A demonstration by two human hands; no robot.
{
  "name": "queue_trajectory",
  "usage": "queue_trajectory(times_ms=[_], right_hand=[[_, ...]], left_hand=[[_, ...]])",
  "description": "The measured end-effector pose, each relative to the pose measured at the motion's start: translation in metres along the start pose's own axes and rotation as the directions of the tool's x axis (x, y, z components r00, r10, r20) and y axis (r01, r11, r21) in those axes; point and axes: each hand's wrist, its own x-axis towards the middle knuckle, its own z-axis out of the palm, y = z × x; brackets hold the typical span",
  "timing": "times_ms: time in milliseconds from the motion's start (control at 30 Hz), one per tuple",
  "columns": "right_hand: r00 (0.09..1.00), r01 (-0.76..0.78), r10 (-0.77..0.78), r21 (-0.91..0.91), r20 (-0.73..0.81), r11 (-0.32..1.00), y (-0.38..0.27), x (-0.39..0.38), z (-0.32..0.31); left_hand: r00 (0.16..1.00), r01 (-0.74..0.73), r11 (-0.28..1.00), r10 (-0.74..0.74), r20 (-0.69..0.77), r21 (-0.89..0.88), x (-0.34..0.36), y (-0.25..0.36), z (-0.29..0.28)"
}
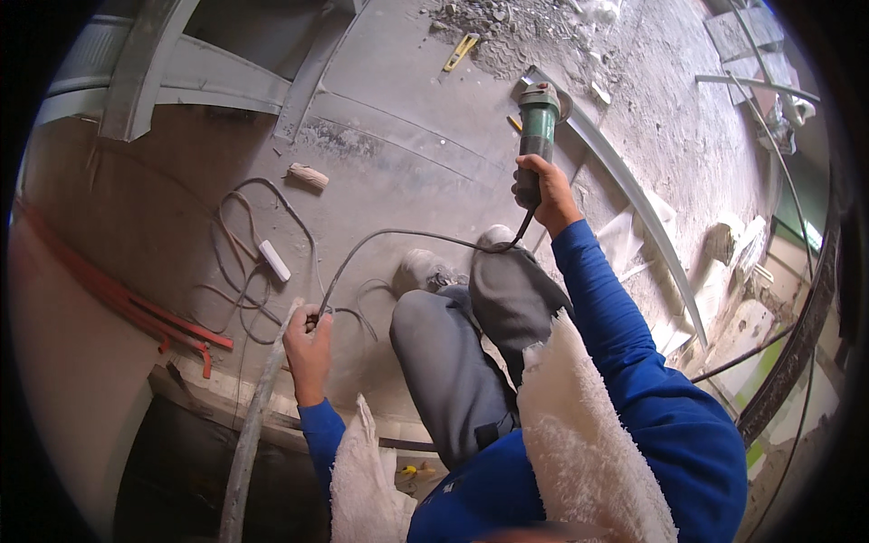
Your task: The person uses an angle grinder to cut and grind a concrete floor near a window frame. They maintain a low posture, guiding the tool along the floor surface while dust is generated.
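My right hand [540, 192] grips the rear handle of a green angle grinder [538, 127], held out over a dusty concrete floor with its head by a long curved metal strip [634, 195]. From the grinder a grey power cable [398, 237] runs back to my left hand [308, 348], which is closed on it. That hand also rests against a slanted grey pipe [255, 416]. My grey-trousered legs and dusty shoes [425, 270] stand between the two hands.
A white power strip [273, 260] lies among looped cables at the left. Red pipes [145, 312] run along the left edge. A yellow tool [460, 52] and rubble lie at the top; grey metal beams [145, 63] at upper left. A dark opening [181, 462] drops below.
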Motion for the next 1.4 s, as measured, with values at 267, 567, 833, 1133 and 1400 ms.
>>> queue_trajectory(times_ms=[267,567,833,1133,1400], right_hand=[[0.999,-0.033,0.032,0.156,0.007,0.987,-0.033,-0.002,-0.002],[0.998,-0.021,0.037,0.260,-0.055,0.965,-0.029,0.053,-0.016],[0.955,-0.114,0.201,0.359,-0.216,0.926,-0.005,0.051,-0.046],[0.908,-0.086,0.267,0.482,-0.321,0.872,0.025,0.024,-0.062],[0.846,-0.022,0.332,0.595,-0.418,0.804,0.050,-0.010,-0.034]], left_hand=[[0.994,0.026,0.996,-0.036,0.105,0.090,0.060,0.007,-0.027],[0.956,0.014,0.948,-0.106,0.273,0.318,0.135,0.006,-0.006],[0.887,-0.176,0.855,-0.077,0.455,0.488,0.206,0.055,0.015],[0.821,-0.336,0.734,-0.078,0.565,0.590,0.260,0.076,0.043],[0.763,-0.442,0.601,-0.137,0.631,0.665,0.276,0.074,0.074]])
